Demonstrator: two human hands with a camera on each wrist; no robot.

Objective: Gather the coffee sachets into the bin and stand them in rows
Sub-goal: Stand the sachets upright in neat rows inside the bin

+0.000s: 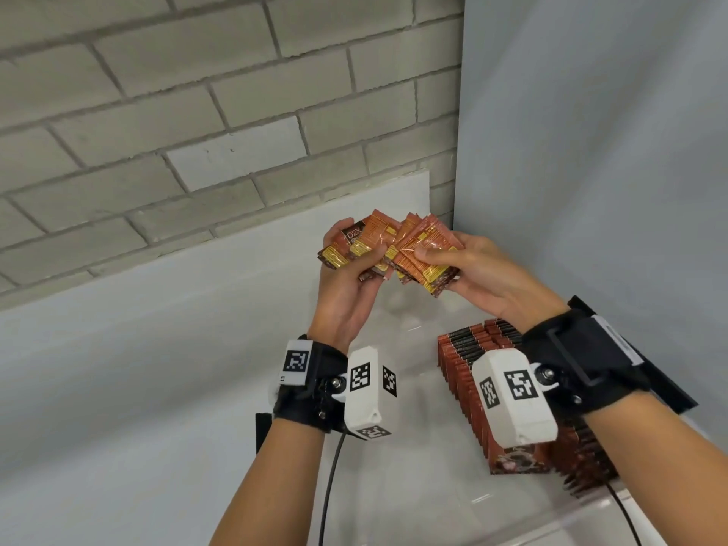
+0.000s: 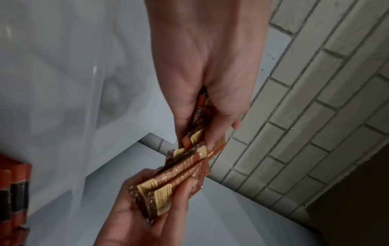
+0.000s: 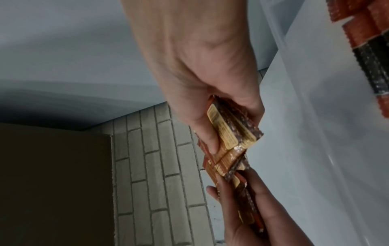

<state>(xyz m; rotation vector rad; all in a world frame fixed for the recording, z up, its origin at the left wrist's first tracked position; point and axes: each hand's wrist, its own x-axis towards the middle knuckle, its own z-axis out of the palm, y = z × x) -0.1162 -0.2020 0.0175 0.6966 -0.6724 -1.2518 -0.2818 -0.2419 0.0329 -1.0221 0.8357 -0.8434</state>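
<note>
The loose coffee sachets are being held in the air as a fanned, uneven bundle, above the far end of the bin and clear of the desk. The left hand is gripping the left part of the bundle, its fingers curling over the top edges and the thumb pressing on the near faces. The right hand is gripping the right part, thumb lying across the front of the sachets and fingers wrapping behind them. In the left wrist view, the left hand and right hand are meeting at the bundle, with sachet ends overlapping between them. The right wrist view is showing the same grasp from the other side.

Below the hands, the bin is sitting on the white desk; it is a clear plastic container with a translucent wall. Inside it, along its right side, rows of standing sachets are packed upright, face to face, partly hidden by the right wrist camera. The left part of the bin floor is showing bare.

Behind the desk, a grey brick wall is standing, with a plain pale panel to the right. A black cable is hanging from the left wrist mount.
</note>
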